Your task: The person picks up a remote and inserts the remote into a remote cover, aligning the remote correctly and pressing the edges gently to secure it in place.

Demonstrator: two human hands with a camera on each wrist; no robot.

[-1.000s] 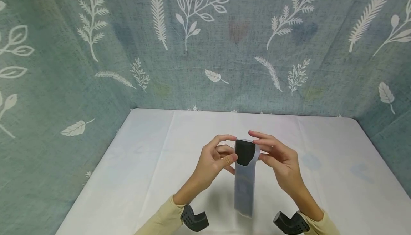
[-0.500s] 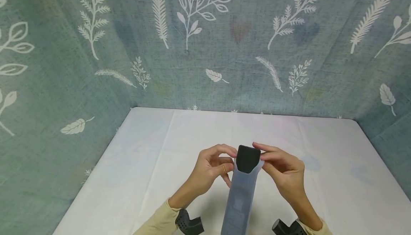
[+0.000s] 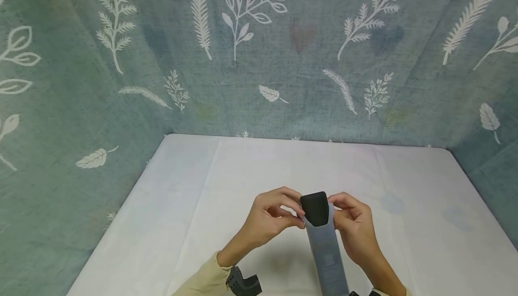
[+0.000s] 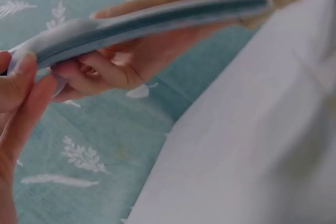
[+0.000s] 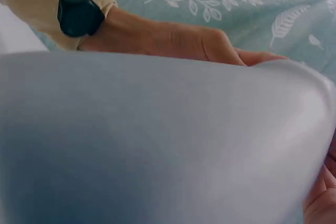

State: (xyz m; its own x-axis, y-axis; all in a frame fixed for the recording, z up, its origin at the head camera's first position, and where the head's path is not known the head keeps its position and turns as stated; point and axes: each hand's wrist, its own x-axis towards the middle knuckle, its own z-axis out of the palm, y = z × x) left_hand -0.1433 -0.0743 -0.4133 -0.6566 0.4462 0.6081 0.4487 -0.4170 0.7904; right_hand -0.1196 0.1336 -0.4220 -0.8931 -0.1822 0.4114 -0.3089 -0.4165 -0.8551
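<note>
In the head view, a long translucent grey-blue sleeve (image 3: 328,260) hangs from both hands, its upper end toward the far side. A black flat block-like end (image 3: 315,209) sticks out of the sleeve's top; its kind cannot be told. My left hand (image 3: 270,218) pinches the left edge of the top with thumb and fingers. Thumb and index of my right hand (image 3: 356,229) grip the right edge. From the left wrist, the slim curved sleeve (image 4: 157,23) is seen edge-on. The sleeve's broad face (image 5: 157,129) fills much of the right wrist view and hides most of the right hand.
A white cloth-covered table (image 3: 182,188) lies beneath the hands. Green-blue curtains (image 3: 243,75) with white leaf prints stand around its back and sides. A black wrist camera (image 3: 243,282) sits on the left cuff.
The sleeve has come lower and nearer, and its bottom has swung to the right. The right hand's raised index finger has come down onto the edge. Both hands moved down slightly.
</note>
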